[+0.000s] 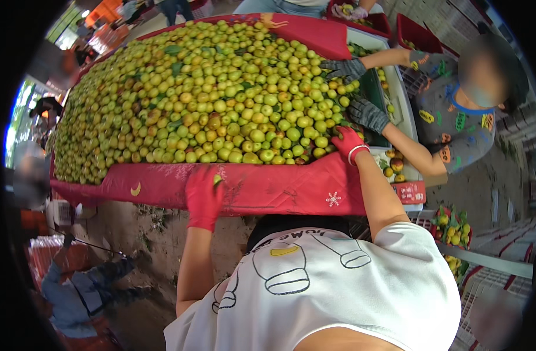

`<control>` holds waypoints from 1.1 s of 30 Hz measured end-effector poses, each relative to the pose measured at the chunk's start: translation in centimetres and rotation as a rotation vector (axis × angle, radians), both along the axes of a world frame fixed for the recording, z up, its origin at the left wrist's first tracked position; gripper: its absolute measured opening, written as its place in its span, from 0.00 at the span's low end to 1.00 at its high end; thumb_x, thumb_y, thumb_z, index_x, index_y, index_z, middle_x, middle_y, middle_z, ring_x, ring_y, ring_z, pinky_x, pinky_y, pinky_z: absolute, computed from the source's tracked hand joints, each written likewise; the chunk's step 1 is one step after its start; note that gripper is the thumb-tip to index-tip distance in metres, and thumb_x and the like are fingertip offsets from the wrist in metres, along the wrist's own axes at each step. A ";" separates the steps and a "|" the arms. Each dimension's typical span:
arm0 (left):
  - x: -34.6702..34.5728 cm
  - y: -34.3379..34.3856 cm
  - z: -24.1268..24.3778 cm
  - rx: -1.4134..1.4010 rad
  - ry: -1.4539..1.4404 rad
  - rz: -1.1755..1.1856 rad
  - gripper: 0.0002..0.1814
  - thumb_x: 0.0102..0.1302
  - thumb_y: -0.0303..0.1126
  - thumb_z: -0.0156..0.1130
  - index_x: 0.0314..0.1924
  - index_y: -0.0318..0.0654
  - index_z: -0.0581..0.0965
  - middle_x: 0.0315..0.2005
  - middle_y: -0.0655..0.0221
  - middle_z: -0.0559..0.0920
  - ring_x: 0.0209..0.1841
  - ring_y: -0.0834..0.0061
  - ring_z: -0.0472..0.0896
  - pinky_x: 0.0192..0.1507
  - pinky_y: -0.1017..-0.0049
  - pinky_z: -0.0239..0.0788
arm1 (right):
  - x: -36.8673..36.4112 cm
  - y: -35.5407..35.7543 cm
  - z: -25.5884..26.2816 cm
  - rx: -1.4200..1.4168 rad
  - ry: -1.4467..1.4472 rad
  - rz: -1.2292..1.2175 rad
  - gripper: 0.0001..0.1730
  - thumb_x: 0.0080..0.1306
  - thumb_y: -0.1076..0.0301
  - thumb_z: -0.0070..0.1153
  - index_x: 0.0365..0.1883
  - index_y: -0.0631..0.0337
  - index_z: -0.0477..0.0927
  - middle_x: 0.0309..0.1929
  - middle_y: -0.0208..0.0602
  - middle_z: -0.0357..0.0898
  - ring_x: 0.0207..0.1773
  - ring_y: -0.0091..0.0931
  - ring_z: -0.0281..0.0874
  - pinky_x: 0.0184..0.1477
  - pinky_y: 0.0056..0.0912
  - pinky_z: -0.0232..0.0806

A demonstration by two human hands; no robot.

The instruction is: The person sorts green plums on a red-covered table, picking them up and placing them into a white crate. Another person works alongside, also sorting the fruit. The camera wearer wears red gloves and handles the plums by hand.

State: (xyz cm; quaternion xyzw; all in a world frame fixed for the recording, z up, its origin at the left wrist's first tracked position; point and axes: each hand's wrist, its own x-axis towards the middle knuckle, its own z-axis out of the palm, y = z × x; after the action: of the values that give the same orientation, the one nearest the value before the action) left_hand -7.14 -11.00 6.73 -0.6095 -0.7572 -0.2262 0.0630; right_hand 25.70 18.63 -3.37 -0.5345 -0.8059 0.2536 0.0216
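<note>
A broad heap of small round yellow-green fruits (233, 101), which look like plums, fills a bed lined with red padded cloth (268, 186). My left hand (204, 195), in a red glove, is over the cloth's near edge and slightly blurred. Between its fingers shows part of a yellow-green fruit (217, 179). My right hand (350, 145), also red-gloved with a white cuff, reaches into the heap's near right corner. Its fingertips are among fruits there; whether they grip one is hidden.
Across the right end, a co-worker's grey-gloved hands (368, 115) (344, 69) touch the heap beside a white tray (401, 105). Larger reddish fruits (396, 165) lie in its near compartment. Red crates (419, 33) stand at the far right, a leafy fruit basket (452, 228) nearer. Another person (84, 289) is at lower left.
</note>
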 end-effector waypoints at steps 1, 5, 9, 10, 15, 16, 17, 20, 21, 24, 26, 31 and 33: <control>-0.7 -0.8 -0.3 -0.045 -0.032 0.049 0.20 0.56 0.34 0.63 0.50 0.44 0.76 0.50 0.56 0.75 0.51 0.52 0.72 0.54 0.59 0.64 | -0.7 -0.8 0.7 0.047 0.038 -0.027 0.35 0.61 0.47 0.47 0.65 0.53 0.66 0.70 0.46 0.58 0.72 0.41 0.53 0.70 0.46 0.50; -2.2 -2.4 -2.8 -0.109 0.072 0.117 0.24 0.57 0.38 0.64 0.55 0.46 0.73 0.53 0.56 0.72 0.53 0.51 0.70 0.54 0.58 0.63 | -3.2 -4.3 3.7 0.081 -0.039 -0.048 0.35 0.58 0.44 0.50 0.62 0.48 0.70 0.68 0.38 0.63 0.73 0.48 0.47 0.68 0.56 0.47; -1.9 -0.5 -2.3 -0.122 -0.003 0.050 0.24 0.58 0.41 0.63 0.54 0.45 0.73 0.49 0.56 0.75 0.50 0.51 0.72 0.52 0.58 0.63 | -3.7 -4.8 2.6 0.117 -0.177 -0.059 0.34 0.58 0.44 0.50 0.62 0.48 0.70 0.68 0.38 0.63 0.73 0.47 0.43 0.67 0.61 0.45; -1.9 0.1 -2.3 -0.118 -0.021 0.020 0.24 0.58 0.42 0.63 0.54 0.44 0.73 0.47 0.56 0.75 0.48 0.51 0.72 0.51 0.58 0.64 | -3.8 -4.8 2.5 0.110 -0.182 -0.063 0.34 0.58 0.44 0.50 0.62 0.48 0.70 0.68 0.38 0.63 0.74 0.47 0.42 0.67 0.62 0.44; -1.8 3.8 -2.8 -0.128 0.046 0.054 0.26 0.60 0.43 0.62 0.57 0.43 0.71 0.39 0.56 0.77 0.41 0.52 0.74 0.44 0.57 0.65 | -4.1 -4.9 2.8 0.139 -0.159 -0.065 0.33 0.57 0.46 0.52 0.60 0.48 0.72 0.65 0.39 0.66 0.73 0.48 0.45 0.67 0.61 0.46; -2.0 4.5 -3.2 -0.103 0.060 0.081 0.27 0.60 0.43 0.62 0.57 0.43 0.71 0.38 0.56 0.77 0.40 0.52 0.74 0.43 0.57 0.66 | -4.1 -4.9 2.8 0.158 -0.149 -0.069 0.32 0.56 0.47 0.53 0.59 0.49 0.73 0.64 0.40 0.67 0.72 0.48 0.47 0.66 0.60 0.47; -2.1 5.3 -3.5 -0.079 0.074 0.107 0.28 0.60 0.43 0.62 0.58 0.42 0.70 0.37 0.56 0.78 0.39 0.52 0.74 0.42 0.58 0.66 | -4.1 -4.7 2.2 0.213 -0.058 -0.079 0.31 0.56 0.49 0.53 0.57 0.50 0.74 0.63 0.40 0.68 0.71 0.48 0.49 0.66 0.58 0.49; -2.7 7.1 -4.8 -0.071 0.074 0.103 0.27 0.60 0.38 0.61 0.59 0.43 0.69 0.33 0.58 0.79 0.38 0.55 0.76 0.39 0.60 0.68 | -5.5 -4.0 1.1 0.391 0.277 -0.016 0.24 0.54 0.59 0.57 0.51 0.52 0.78 0.57 0.43 0.73 0.62 0.47 0.63 0.62 0.47 0.59; -2.9 7.5 -5.4 -0.071 0.081 0.099 0.27 0.60 0.37 0.61 0.59 0.43 0.69 0.33 0.58 0.79 0.38 0.56 0.76 0.38 0.60 0.68 | -7.0 -4.1 1.8 0.336 0.430 0.048 0.21 0.56 0.62 0.56 0.49 0.54 0.78 0.52 0.42 0.76 0.58 0.43 0.69 0.60 0.41 0.62; -3.2 8.3 -6.1 0.005 0.002 -0.004 0.21 0.58 0.34 0.60 0.53 0.43 0.74 0.32 0.59 0.80 0.36 0.55 0.77 0.38 0.59 0.68 | -11.8 -3.5 4.5 0.233 0.609 0.243 0.17 0.58 0.66 0.54 0.46 0.56 0.80 0.46 0.43 0.79 0.53 0.42 0.73 0.58 0.41 0.64; -3.5 8.3 -5.8 0.000 -0.002 0.007 0.19 0.57 0.34 0.60 0.50 0.43 0.76 0.32 0.59 0.80 0.35 0.55 0.77 0.38 0.59 0.68 | -14.9 -1.4 3.9 0.307 0.618 0.375 0.14 0.58 0.68 0.52 0.43 0.56 0.81 0.44 0.44 0.80 0.50 0.43 0.74 0.53 0.43 0.68; -3.5 8.1 -5.9 0.029 -0.017 0.012 0.17 0.55 0.34 0.60 0.47 0.44 0.78 0.31 0.61 0.80 0.34 0.57 0.77 0.38 0.60 0.69 | -18.8 2.1 2.2 0.212 -0.062 0.241 0.15 0.61 0.68 0.47 0.44 0.54 0.81 0.47 0.46 0.79 0.50 0.43 0.77 0.52 0.42 0.70; -3.3 8.5 -5.6 0.002 -0.061 0.021 0.15 0.55 0.33 0.60 0.44 0.45 0.79 0.30 0.62 0.80 0.33 0.57 0.77 0.37 0.60 0.69 | -19.7 3.0 2.6 0.085 -0.200 0.106 0.15 0.64 0.69 0.45 0.43 0.58 0.82 0.48 0.47 0.80 0.50 0.41 0.78 0.51 0.41 0.72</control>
State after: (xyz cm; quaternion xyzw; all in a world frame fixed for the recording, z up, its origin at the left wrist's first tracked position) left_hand -10.47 -2.47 1.13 -0.5942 -0.7650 -0.2446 0.0427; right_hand 5.97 21.60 -0.72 -0.5124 -0.8412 0.1654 -0.0496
